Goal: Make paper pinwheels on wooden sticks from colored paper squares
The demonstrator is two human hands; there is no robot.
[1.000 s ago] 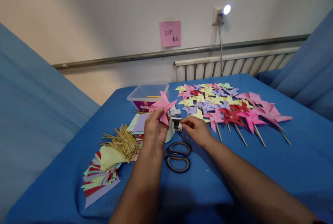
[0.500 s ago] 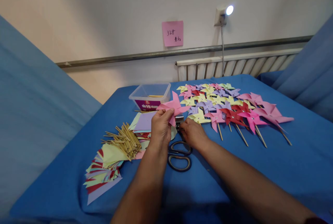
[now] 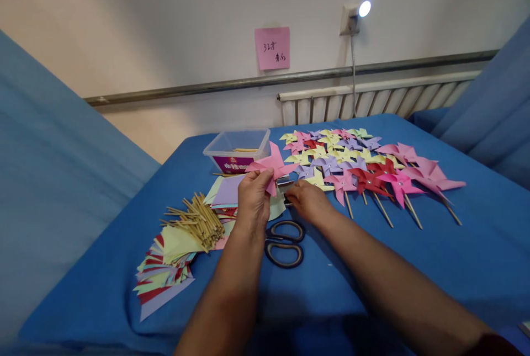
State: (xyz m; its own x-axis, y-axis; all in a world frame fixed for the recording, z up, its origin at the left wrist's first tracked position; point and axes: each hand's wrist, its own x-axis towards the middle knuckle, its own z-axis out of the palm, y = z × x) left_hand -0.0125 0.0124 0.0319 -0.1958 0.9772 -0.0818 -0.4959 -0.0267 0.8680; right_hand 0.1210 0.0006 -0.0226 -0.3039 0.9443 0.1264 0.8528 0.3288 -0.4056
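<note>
Presently the fingers [image 3: 260,178] of the left hand [image 3: 252,202] are pinched on a folded pink pinwheel [image 3: 273,164], held just above the blue counter [image 3: 414,267]; the right hand [image 3: 309,202] lies beside it, fingertips curled down at a small box [image 3: 285,182], though whether they grip anything I cannot tell; black scissors [image 3: 284,243] lie just below both hands; left of them sit a bundle of sticks [image 3: 199,220] and fanned paper sheets [image 3: 164,274]; behind, a clear tub [image 3: 237,149]; to the right, rows of finished pinwheels [image 3: 358,167].
</note>
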